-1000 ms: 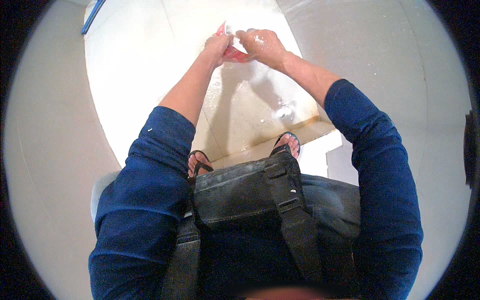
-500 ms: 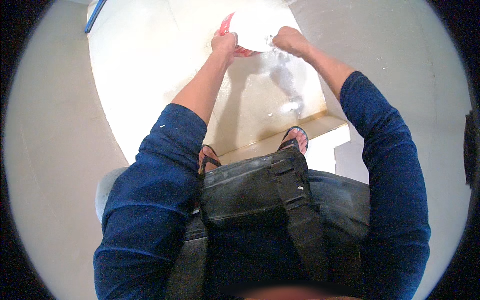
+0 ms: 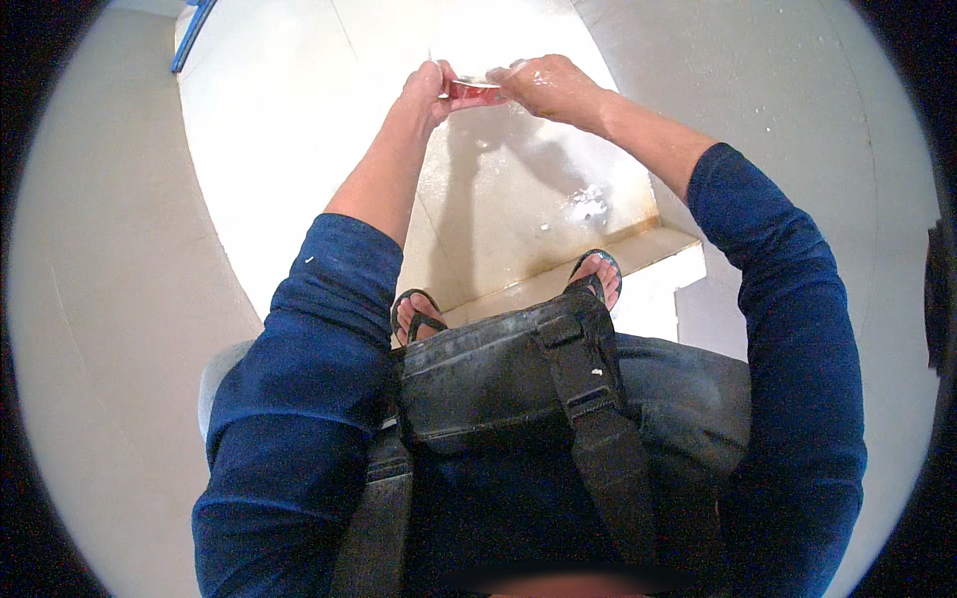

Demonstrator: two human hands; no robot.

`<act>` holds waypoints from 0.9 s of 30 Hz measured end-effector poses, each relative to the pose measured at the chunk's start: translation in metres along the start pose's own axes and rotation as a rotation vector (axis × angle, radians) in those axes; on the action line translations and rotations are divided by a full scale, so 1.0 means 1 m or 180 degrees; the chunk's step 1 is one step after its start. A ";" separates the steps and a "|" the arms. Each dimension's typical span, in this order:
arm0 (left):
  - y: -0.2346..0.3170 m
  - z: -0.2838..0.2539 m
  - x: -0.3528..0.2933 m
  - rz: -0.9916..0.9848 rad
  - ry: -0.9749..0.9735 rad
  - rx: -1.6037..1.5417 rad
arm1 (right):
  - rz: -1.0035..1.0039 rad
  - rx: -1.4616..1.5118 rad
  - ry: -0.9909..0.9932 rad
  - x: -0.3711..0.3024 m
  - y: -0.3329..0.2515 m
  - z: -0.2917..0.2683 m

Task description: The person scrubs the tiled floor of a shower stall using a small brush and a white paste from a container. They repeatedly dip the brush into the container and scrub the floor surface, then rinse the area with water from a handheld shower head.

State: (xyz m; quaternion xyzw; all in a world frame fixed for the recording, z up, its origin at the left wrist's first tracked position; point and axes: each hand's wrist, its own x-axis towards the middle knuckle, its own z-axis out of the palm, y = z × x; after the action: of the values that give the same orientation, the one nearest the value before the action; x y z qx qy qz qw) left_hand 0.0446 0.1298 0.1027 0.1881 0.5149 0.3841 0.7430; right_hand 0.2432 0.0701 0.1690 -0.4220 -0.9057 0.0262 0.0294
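Red dish [image 3: 473, 96] clamped in outstretched left hand [image 3: 427, 90]; right hand [image 3: 548, 88] curled, grip unclear.

A free passage lies between the left forearm [image 3: 374, 164] and right forearm [image 3: 656, 142]; the red item [image 3: 477, 94] between left hand [image 3: 429, 90] and right hand [image 3: 553, 88] bars its far end; the sandalled feet [image 3: 598, 277] and black bag [image 3: 488, 384] block its near end.

Red item [image 3: 477, 96], pale-edged (pt. hidden), held btwn hands [image 3: 427, 92]

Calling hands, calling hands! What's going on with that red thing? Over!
Left hand gripping red thing. Right hand at its right end. Nothing visibly blocking either hand.
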 end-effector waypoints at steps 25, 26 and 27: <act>-0.040 -0.004 0.009 -0.0235 0.0639 0.0562 | 0.1779 -0.0010 -0.0126 -0.007 0.029 -0.026; -0.041 -0.002 0.009 -0.0222 0.0541 0.0449 | 0.1858 0.0032 -0.0024 -0.017 0.047 -0.023; -0.041 -0.002 0.011 -0.0202 0.0468 0.0323 | 0.1964 0.0062 0.0055 -0.027 0.058 -0.027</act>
State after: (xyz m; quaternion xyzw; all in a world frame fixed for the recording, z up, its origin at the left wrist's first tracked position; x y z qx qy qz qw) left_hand 0.0602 0.1126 0.0675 0.1803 0.5925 0.3466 0.7044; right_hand 0.3070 0.0876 0.1906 -0.6771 -0.7342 0.0389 0.0317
